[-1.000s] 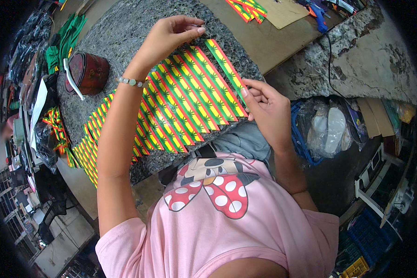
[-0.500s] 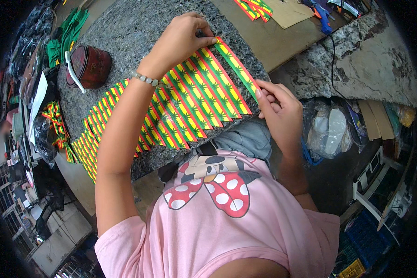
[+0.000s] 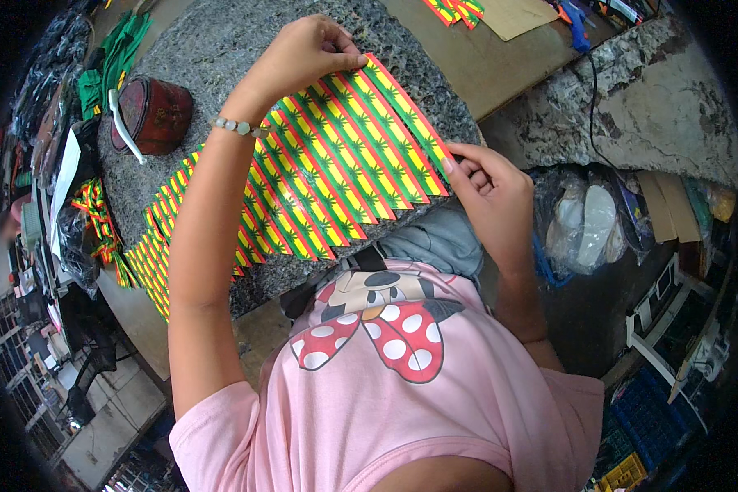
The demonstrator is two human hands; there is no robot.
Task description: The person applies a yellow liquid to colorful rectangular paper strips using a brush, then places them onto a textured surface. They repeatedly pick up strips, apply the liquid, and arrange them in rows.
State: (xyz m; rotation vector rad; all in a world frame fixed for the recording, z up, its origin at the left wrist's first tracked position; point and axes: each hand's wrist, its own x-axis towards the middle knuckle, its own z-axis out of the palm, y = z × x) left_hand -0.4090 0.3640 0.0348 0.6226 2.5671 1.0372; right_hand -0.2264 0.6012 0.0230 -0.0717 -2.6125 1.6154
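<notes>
A ribbon strip (image 3: 410, 112) in red, yellow and green with leaf prints is stretched between my hands at the right end of a row. My left hand (image 3: 310, 47) pinches its far end. Its near end is between the thumb and fingers of my right hand (image 3: 497, 190). To the left, many matching strips (image 3: 324, 168) lie side by side, slanting, on a grey stone slab (image 3: 230, 41). My left forearm hides part of that row. The held strip lies close along the row's last strip, with a thin gap toward its near end.
A dark red round tin (image 3: 166, 115) with a white-handled tool (image 3: 123, 129) stands on the slab at left. Beyond the slab are more strips (image 3: 454, 11), cardboard (image 3: 517, 16) and a blue glue-gun-shaped tool (image 3: 576, 26) with a cord. Bagged white soles (image 3: 594, 230) sit at right.
Both hands have moved left with the ribbon strip, the left one also a little farther away. The strip has come from a wider gap to close beside the row.
</notes>
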